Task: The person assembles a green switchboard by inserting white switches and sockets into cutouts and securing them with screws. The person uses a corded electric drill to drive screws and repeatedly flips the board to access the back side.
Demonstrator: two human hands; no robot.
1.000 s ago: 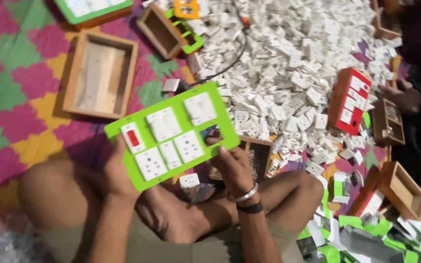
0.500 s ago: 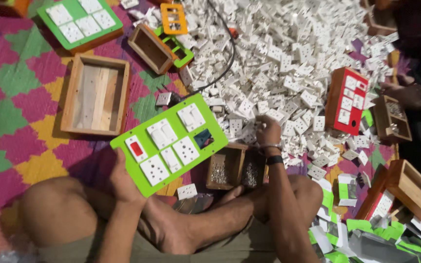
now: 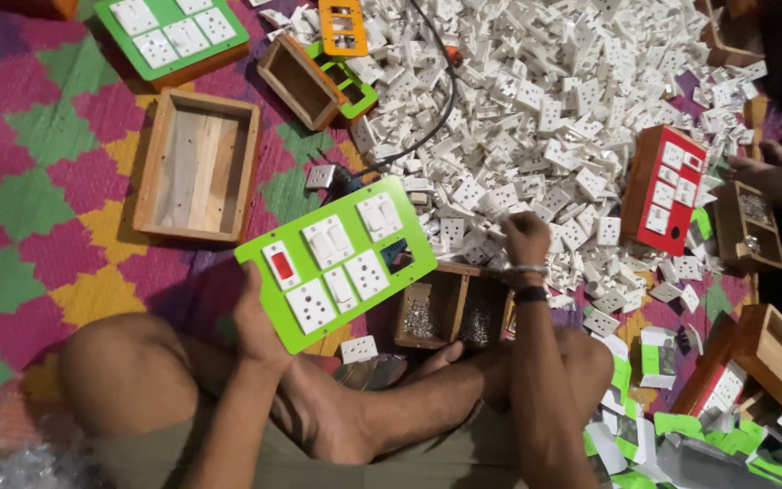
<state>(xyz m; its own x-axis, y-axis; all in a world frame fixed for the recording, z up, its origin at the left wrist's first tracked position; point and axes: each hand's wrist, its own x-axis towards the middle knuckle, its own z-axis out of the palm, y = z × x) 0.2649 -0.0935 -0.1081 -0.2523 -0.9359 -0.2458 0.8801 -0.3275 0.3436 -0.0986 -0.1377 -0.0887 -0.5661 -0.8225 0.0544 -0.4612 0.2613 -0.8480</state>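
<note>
My left hand point(image 3: 255, 317) grips the lower left edge of a green switch panel point(image 3: 337, 261) fitted with white switches, sockets and one red switch; one slot at its right end is open. My right hand point(image 3: 525, 237) reaches into the edge of a big pile of white switch and socket modules point(image 3: 572, 109), fingers curled on the pieces; whether it holds one I cannot tell. Below the panel sits a small wooden box point(image 3: 450, 308) with screws in two compartments, just in front of my crossed legs.
An empty wooden box point(image 3: 196, 165) lies on the patterned mat at left, a finished green panel on a box point(image 3: 174, 34) at the top left. A red panel point(image 3: 664, 188) stands right of the pile. Another person's hand point(image 3: 771, 174) rests at the right by more wooden boxes point(image 3: 776, 358).
My right hand left the panel and reached right and forward into the white pile. The green panel stayed in my left hand, shifting slightly right.
</note>
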